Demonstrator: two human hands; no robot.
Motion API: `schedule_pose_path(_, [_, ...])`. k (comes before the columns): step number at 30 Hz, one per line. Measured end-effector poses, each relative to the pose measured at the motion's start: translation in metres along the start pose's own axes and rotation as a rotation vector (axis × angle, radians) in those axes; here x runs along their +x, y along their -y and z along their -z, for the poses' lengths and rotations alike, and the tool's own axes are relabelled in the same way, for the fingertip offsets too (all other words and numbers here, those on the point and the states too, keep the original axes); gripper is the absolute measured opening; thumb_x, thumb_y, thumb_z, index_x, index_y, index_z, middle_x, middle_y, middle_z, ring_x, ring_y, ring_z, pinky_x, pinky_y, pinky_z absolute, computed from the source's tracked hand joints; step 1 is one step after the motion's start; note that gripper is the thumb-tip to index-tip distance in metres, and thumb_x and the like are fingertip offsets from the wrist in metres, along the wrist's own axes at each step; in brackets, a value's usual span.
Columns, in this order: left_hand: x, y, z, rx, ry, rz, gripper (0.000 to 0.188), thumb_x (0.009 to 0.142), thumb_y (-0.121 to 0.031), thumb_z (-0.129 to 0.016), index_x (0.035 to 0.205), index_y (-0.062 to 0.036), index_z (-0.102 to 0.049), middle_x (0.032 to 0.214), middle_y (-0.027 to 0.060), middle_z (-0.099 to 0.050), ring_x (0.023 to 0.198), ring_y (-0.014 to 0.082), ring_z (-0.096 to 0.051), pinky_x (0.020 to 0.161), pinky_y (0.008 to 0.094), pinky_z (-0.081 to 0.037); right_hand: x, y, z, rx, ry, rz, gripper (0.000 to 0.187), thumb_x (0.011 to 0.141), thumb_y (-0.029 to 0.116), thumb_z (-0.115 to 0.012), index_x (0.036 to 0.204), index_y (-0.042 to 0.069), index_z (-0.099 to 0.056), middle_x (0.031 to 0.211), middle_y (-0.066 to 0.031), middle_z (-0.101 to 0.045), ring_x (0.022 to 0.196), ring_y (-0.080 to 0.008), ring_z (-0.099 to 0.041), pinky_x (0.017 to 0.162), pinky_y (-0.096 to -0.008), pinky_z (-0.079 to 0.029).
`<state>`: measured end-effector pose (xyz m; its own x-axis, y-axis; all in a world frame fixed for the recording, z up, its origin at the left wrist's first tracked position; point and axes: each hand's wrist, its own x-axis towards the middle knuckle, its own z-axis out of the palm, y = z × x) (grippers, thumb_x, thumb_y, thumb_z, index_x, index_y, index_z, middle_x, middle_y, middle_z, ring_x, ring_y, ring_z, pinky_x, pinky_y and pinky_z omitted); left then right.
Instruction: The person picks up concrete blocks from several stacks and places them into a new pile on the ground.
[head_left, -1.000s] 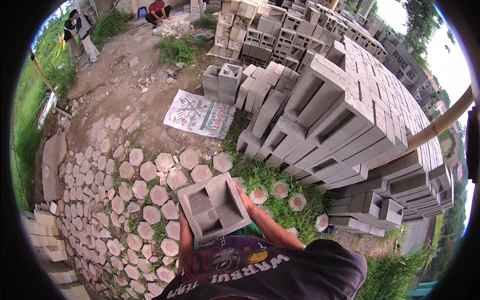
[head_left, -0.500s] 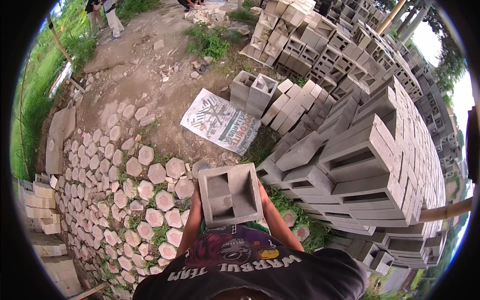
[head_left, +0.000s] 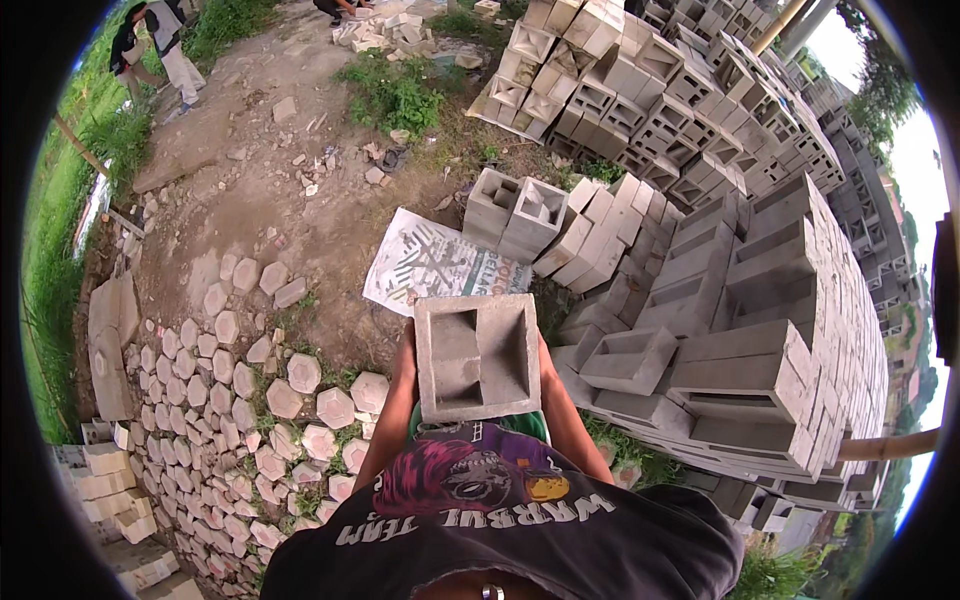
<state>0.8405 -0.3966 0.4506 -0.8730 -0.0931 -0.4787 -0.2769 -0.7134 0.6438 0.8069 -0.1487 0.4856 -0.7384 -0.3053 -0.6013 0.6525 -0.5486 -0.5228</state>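
A grey hollow concrete block (head_left: 455,366) is held in front of my body, its open cavities facing up. My left hand (head_left: 405,358) grips its left side and my right hand (head_left: 544,362) its right side; the block hides most of my fingers. Just beyond it a white printed sack (head_left: 405,262) lies flat on the dirt, partly covered by the block. Past the sack's right end two grey blocks (head_left: 487,215) stand upright side by side.
A tall stack of concrete blocks (head_left: 745,345) rises close on my right, with more block piles (head_left: 640,75) behind. Hexagonal pavers (head_left: 215,395) cover the ground at left. Two people (head_left: 165,55) stand at the far left. Rubble (head_left: 385,35) lies at the back.
I have moved forward with the block still between my hands, and it now overlaps the sack's near edge. The people at far left have shifted.
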Motion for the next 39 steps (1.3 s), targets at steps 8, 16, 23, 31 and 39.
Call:
schedule_pose_path(8, [0.122,-0.055,-0.002,0.012,-0.038,-0.004,0.067,0.089,-0.061,-0.039,0.125,-0.0055,-0.052,0.115,0.0083,-0.058,0.099,0.0194,-0.056,0.085,0.0339,-0.046,0.142,0.046,-0.048,-0.097,0.08,-0.088,0.076,0.089,0.063,-0.035,0.138,0.005,-0.036,0.136,-0.0108,-0.044,0.117,-0.0231,-0.047,0.1,-0.0335,-0.037])
schedule_pose_path(16, [0.328,-0.119,-0.045,0.041,-0.026,-0.06,0.067,0.089,-0.06,-0.04,0.124,-0.0053,-0.053,0.114,0.0081,-0.058,0.098,0.0189,-0.056,0.085,0.0335,-0.046,0.337,0.155,-0.103,-0.176,0.164,-0.03,0.072,0.091,0.061,-0.032,0.137,0.007,-0.039,0.135,-0.0104,-0.045,0.116,-0.0242,-0.048,0.1,-0.0333,-0.037])
schedule_pose_path(23, [0.461,-0.174,-0.108,0.09,0.004,-0.018,0.066,0.089,-0.059,-0.04,0.124,-0.005,-0.054,0.114,0.0079,-0.058,0.098,0.0185,-0.056,0.084,0.0331,-0.046,0.421,0.26,-0.131,-0.221,0.098,-0.016,0.077,0.089,0.064,-0.033,0.137,0.005,-0.038,0.136,-0.0126,-0.044,0.117,-0.0247,-0.048,0.101,-0.0338,-0.036])
schedule_pose_path(31, [0.61,-0.177,-0.203,0.354,0.114,0.275,0.063,0.089,-0.056,-0.046,0.118,-0.0015,-0.059,0.11,0.0059,-0.061,0.093,0.0143,-0.056,0.08,0.0268,-0.045,0.472,0.296,-0.088,0.238,-0.147,0.234,0.065,0.094,0.052,-0.03,0.14,0.007,-0.033,0.137,-0.01,-0.041,0.122,-0.0235,-0.043,0.103,-0.0342,-0.034])
schedule_pose_path(39, [0.731,-0.17,-0.341,0.692,0.589,0.649,0.071,0.089,-0.06,-0.041,0.131,-0.0031,-0.046,0.13,0.0094,-0.05,0.116,0.0186,-0.047,0.1,0.0324,-0.034,0.523,0.309,-0.08,0.526,-0.661,0.572,0.06,0.096,0.05,-0.031,0.129,0.002,-0.047,0.121,-0.0091,-0.054,0.106,-0.0182,-0.053,0.093,-0.0311,-0.042])
